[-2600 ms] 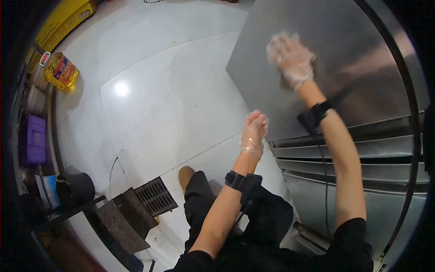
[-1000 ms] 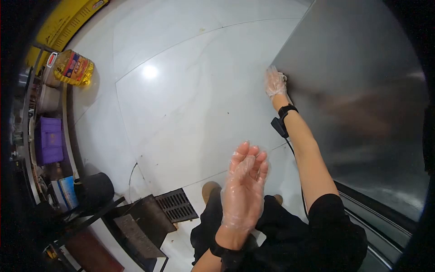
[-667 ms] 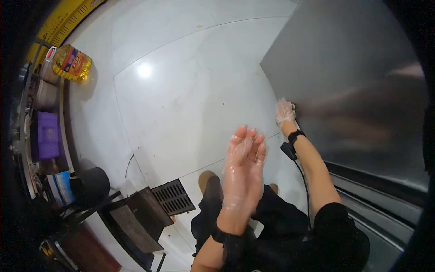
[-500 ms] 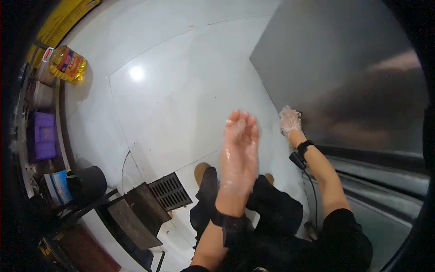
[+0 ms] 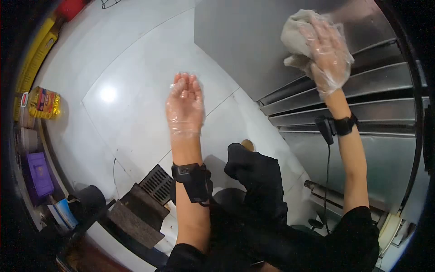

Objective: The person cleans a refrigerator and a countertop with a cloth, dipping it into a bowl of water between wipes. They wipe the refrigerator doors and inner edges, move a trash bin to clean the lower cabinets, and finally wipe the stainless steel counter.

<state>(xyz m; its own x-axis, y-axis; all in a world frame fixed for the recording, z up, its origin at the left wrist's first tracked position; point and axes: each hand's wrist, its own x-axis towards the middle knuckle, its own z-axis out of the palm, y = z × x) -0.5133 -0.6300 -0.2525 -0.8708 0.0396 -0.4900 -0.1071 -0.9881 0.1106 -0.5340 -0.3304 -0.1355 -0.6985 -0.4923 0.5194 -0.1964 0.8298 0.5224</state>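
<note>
My left hand [image 5: 185,106], in a clear plastic glove, is raised over the floor with the palm up. Its fingers are loosely curled and nothing lies in them. A grey-white cloth [image 5: 295,38] is bunched under my right hand [image 5: 327,52], which also wears a clear glove. This hand holds the cloth against the stainless steel surface [image 5: 244,50], just above its metal ridges [image 5: 340,111], with the fingers extended over it. Each wrist has a black strapped device.
White floor tiles [image 5: 140,90] spread ahead, with a black drain grate [image 5: 157,185] near my legs. At the left are an oil bottle [image 5: 44,103], a purple box [image 5: 40,174] and a dark round container [image 5: 90,201]. A black cable [image 5: 327,181] hangs from the right wrist device.
My right hand has moved up and across the steel surface, and the cloth now shows under it. My left hand appears farther left. The view has shifted to the right.
</note>
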